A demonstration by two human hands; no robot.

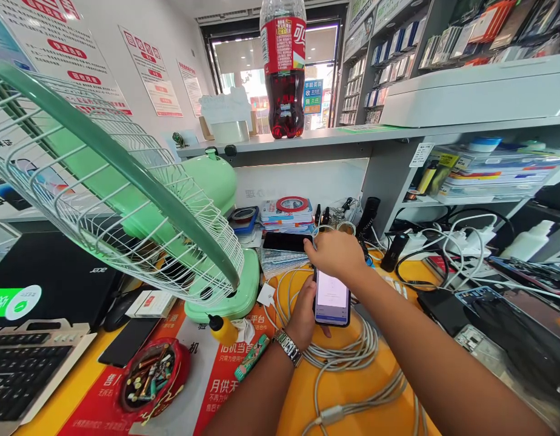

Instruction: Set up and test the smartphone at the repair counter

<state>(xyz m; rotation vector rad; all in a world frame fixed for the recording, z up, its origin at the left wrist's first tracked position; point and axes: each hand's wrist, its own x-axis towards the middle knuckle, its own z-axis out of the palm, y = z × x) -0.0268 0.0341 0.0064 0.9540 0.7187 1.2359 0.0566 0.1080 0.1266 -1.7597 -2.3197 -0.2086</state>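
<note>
My left hand (302, 309), with a metal-band watch on its wrist, holds a smartphone (332, 297) upright over coiled grey cable (353, 351). The phone's screen is lit, white with a blue-purple strip at the bottom. My right hand (337, 254) reaches across above it, its fingers curled over the right end of a black smartphone (284, 242) with a dark screen. That phone is level, just in front of a stack of boxes and booklets (284, 212) topped by a red tape roll (293, 204). Some of the right fingers are hidden behind the hand.
A green fan (223, 284) fills the left, beside a black laptop (48, 272) and a keyboard (30, 363). A red bowl of cigarette butts (180, 369) stands at front left. A cola bottle (284, 72) stands on the ledge. Cables and chargers (462, 242) crowd the right.
</note>
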